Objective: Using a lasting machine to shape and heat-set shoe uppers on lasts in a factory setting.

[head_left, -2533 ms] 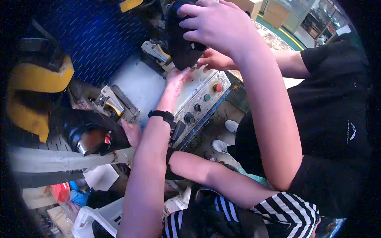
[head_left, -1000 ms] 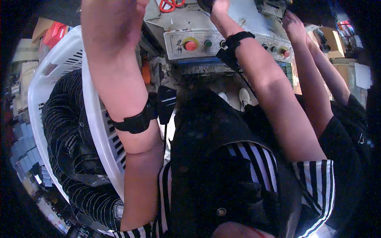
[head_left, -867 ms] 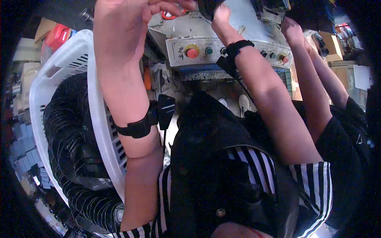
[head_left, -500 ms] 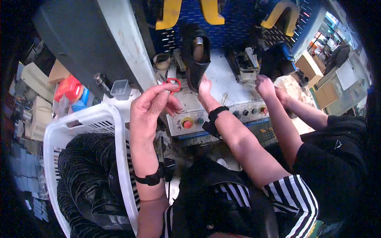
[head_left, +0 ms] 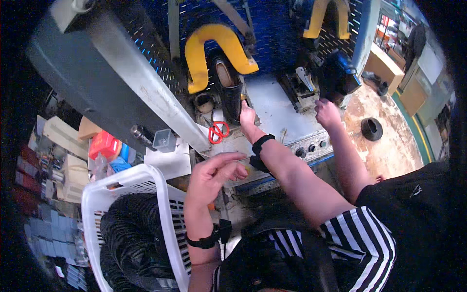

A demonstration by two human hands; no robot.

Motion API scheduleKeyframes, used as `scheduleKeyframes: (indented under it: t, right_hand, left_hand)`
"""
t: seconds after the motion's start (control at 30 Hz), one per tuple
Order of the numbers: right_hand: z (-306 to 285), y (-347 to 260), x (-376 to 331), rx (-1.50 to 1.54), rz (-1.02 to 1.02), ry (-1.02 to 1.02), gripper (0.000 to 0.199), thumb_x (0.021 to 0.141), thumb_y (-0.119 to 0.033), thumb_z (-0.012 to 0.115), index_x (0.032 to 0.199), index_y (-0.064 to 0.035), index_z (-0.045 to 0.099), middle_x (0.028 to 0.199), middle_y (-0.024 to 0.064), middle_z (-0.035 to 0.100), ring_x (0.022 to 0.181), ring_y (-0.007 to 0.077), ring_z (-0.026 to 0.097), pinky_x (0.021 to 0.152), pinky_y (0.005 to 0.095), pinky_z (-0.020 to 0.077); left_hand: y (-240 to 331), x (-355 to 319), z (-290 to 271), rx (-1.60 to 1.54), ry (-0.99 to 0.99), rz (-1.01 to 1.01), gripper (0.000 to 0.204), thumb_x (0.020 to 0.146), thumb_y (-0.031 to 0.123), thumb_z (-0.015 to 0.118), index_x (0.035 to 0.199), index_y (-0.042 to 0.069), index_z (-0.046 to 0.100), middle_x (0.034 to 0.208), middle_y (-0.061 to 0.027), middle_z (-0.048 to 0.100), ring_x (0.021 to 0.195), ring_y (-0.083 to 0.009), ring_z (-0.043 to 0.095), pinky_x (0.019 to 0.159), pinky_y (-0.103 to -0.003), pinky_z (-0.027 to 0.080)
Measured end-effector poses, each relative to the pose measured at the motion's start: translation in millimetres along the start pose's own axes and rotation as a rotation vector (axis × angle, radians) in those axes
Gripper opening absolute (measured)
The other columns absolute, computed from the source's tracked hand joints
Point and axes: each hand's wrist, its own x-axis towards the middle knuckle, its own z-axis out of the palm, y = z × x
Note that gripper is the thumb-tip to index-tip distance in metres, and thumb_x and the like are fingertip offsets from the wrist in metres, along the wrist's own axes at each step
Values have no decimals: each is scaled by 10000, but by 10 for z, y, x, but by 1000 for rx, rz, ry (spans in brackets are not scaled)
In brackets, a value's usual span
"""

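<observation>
A black shoe point(head_left: 232, 100) with a tan insole stands on the machine bed, toe away from me, its far part inside a yellow U-shaped press piece point(head_left: 197, 41). My right hand point(head_left: 247, 117) grips the shoe at its near right side by the heel; some fingertips are hidden there. My left hand point(head_left: 214, 176) hovers nearer to me, above the machine's front edge. Its fingers are loosely bent and apart, with nothing in them. Red-handled scissors point(head_left: 218, 132) lie on the bed between the left hand and the shoe.
A white basket point(head_left: 171, 219) full of black shoe parts point(head_left: 134, 236) stands at left. A co-worker's hand point(head_left: 329, 113) is at a second station with a yellow press piece point(head_left: 317, 19). Buttons point(head_left: 301, 152) line the front panel. A grey post point(head_left: 151, 87) rises at left.
The view has shifted. The yellow press piece is now around the shoe's far part, where it hung above before. My right hand stays at the heel; the co-worker's second hand has drawn back.
</observation>
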Motion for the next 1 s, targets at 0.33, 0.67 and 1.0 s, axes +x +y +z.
scheduleKeyframes:
  t: [0.33, 0.67, 1.0]
  right_hand:
    - [193, 43, -199, -224, -8, 0, 554, 895, -447, 405, 855, 54, 640, 827, 299, 597, 896, 410, 587, 804, 444, 430]
    - [-833, 1044, -1331, 445, 362, -457, 288, 916, -338, 507, 788, -82, 543, 611, -2, 494, 486, 134, 479, 449, 252, 388]
    - [-2819, 1424, -1897, -855, 43, -1119, 447, 850, -465, 562, 1096, -98, 626, 940, 130, 657, 953, 251, 602, 873, 422, 430]
  left_hand:
    - [79, 88, 77, 2, -107, 48, 254, 888, 67, 504, 1105, -42, 582, 866, -122, 652, 804, -180, 627, 730, -279, 495]
    - [-27, 267, -124, -75, -23, 346, 395, 952, 224, 431, 1145, -117, 482, 736, -178, 604, 642, -227, 588, 604, -291, 483]
    - [-10, 247, 89, -36, -134, 325, 364, 932, 197, 468, 1119, -111, 520, 791, -146, 633, 689, -169, 591, 633, -257, 461]
